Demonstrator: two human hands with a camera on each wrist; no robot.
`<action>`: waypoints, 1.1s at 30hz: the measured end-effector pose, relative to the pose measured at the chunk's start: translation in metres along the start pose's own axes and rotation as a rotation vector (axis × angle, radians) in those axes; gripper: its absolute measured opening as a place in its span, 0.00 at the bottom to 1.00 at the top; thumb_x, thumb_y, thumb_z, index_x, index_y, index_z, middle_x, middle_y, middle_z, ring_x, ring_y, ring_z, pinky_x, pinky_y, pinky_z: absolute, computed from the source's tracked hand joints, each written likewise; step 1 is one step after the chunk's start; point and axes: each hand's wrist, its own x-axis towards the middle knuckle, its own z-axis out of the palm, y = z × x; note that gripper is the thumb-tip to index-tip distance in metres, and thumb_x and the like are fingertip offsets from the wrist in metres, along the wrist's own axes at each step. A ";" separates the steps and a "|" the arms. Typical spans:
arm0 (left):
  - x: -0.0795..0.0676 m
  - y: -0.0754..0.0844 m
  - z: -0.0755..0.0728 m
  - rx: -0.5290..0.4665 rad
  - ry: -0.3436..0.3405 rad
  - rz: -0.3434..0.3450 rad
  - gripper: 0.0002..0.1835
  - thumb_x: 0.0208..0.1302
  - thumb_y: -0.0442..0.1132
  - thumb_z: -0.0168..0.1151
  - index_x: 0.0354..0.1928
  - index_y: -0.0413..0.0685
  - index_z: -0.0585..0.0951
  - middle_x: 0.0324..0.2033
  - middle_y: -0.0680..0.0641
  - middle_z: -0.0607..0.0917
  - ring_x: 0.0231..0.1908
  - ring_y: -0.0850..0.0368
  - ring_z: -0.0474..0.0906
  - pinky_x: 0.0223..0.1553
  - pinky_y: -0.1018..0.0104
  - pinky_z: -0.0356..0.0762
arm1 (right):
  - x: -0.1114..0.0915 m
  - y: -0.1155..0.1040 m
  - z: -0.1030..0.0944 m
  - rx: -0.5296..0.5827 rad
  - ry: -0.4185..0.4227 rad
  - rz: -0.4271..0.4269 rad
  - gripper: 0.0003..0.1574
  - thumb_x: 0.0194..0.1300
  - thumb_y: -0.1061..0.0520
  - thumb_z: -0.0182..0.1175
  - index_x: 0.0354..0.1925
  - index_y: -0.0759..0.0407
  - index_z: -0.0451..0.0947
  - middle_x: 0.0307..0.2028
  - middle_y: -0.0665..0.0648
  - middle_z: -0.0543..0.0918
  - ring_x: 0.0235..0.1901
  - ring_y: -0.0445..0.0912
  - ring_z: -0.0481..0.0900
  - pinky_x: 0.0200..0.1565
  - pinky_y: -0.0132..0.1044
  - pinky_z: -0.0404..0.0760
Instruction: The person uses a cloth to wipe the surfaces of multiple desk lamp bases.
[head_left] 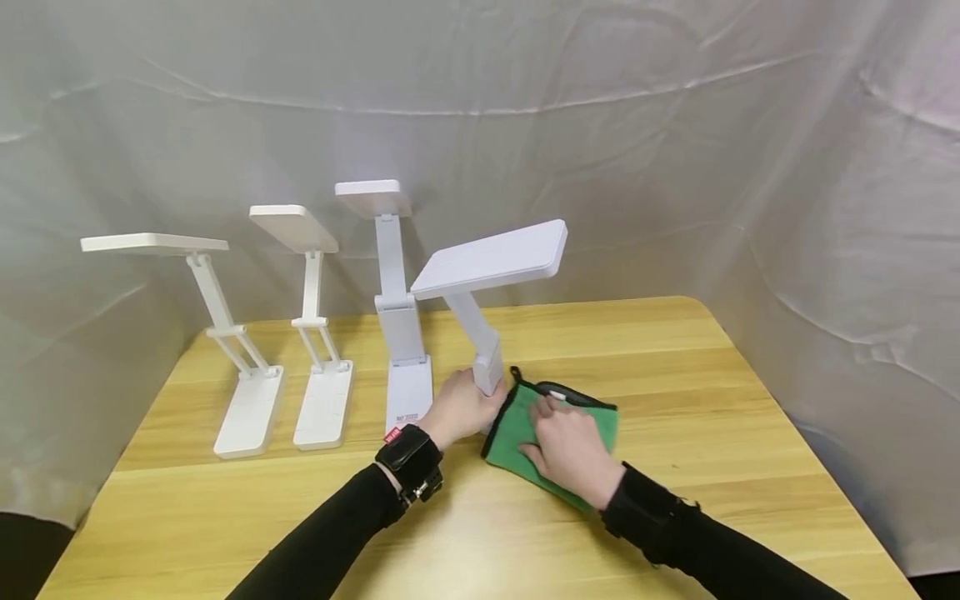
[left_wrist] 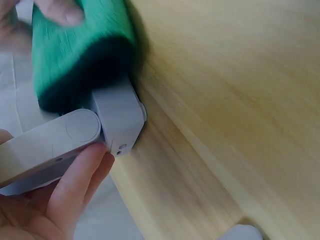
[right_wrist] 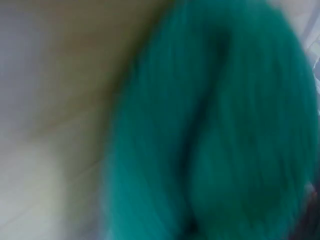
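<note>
A white folding desk lamp [head_left: 491,260] stands unfolded before me, its flat head tilted up toward the right. My left hand [head_left: 462,408] grips it low down, near the joint between arm and base. In the left wrist view the thumb and a finger press by the hinge of the lamp base [left_wrist: 119,117]. My right hand [head_left: 572,446] holds a green cloth [head_left: 517,435] with black edging. The cloth wraps over the far part of the base and hides it. Blurred green cloth [right_wrist: 240,140] fills much of the right wrist view.
Three more white lamps stand unfolded to the left: a near-upright lamp [head_left: 402,333], a middle lamp [head_left: 322,404] and the leftmost lamp [head_left: 251,412]. They share a wooden table [head_left: 720,467]. A grey sheet [head_left: 600,150] hangs behind and beside it.
</note>
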 end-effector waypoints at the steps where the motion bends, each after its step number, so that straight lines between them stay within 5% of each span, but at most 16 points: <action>1: 0.000 0.000 0.000 0.011 0.004 0.016 0.17 0.68 0.44 0.50 0.45 0.35 0.77 0.29 0.44 0.83 0.26 0.54 0.79 0.27 0.60 0.79 | 0.005 -0.003 0.002 0.009 -0.014 -0.016 0.37 0.56 0.39 0.64 0.51 0.69 0.77 0.48 0.67 0.81 0.48 0.57 0.79 0.39 0.49 0.82; 5: 0.001 0.000 -0.001 0.030 0.006 0.043 0.16 0.68 0.43 0.50 0.44 0.36 0.77 0.28 0.45 0.82 0.29 0.54 0.79 0.30 0.58 0.79 | 0.013 -0.004 0.006 0.049 -0.058 -0.087 0.35 0.59 0.43 0.63 0.55 0.66 0.76 0.54 0.66 0.79 0.55 0.56 0.75 0.51 0.51 0.77; 12: 0.002 -0.003 -0.002 -0.023 -0.024 -0.005 0.21 0.69 0.44 0.49 0.51 0.32 0.74 0.38 0.39 0.84 0.35 0.51 0.81 0.34 0.59 0.81 | -0.008 0.021 0.003 0.345 -0.113 -0.173 0.30 0.49 0.64 0.66 0.54 0.56 0.79 0.57 0.56 0.77 0.58 0.52 0.73 0.49 0.49 0.79; 16: 0.002 -0.005 -0.002 -0.035 -0.026 -0.009 0.22 0.68 0.44 0.50 0.52 0.30 0.73 0.40 0.36 0.84 0.36 0.48 0.82 0.34 0.61 0.82 | -0.021 0.033 0.000 0.351 -0.084 -0.098 0.29 0.54 0.54 0.67 0.55 0.57 0.78 0.58 0.58 0.76 0.56 0.52 0.74 0.46 0.49 0.81; 22: 0.000 -0.006 -0.003 -0.060 -0.039 -0.019 0.23 0.68 0.44 0.51 0.55 0.30 0.71 0.43 0.33 0.83 0.38 0.46 0.82 0.37 0.58 0.82 | -0.033 0.051 -0.001 0.360 -0.049 -0.016 0.43 0.52 0.38 0.67 0.59 0.62 0.74 0.59 0.64 0.74 0.58 0.56 0.72 0.50 0.53 0.78; 33: 0.002 -0.007 -0.006 -0.071 -0.075 -0.009 0.25 0.67 0.44 0.52 0.58 0.31 0.69 0.47 0.32 0.81 0.43 0.43 0.81 0.42 0.56 0.82 | -0.023 0.071 -0.007 0.412 -0.238 -0.064 0.62 0.41 0.28 0.67 0.61 0.69 0.68 0.59 0.70 0.73 0.53 0.59 0.75 0.48 0.50 0.79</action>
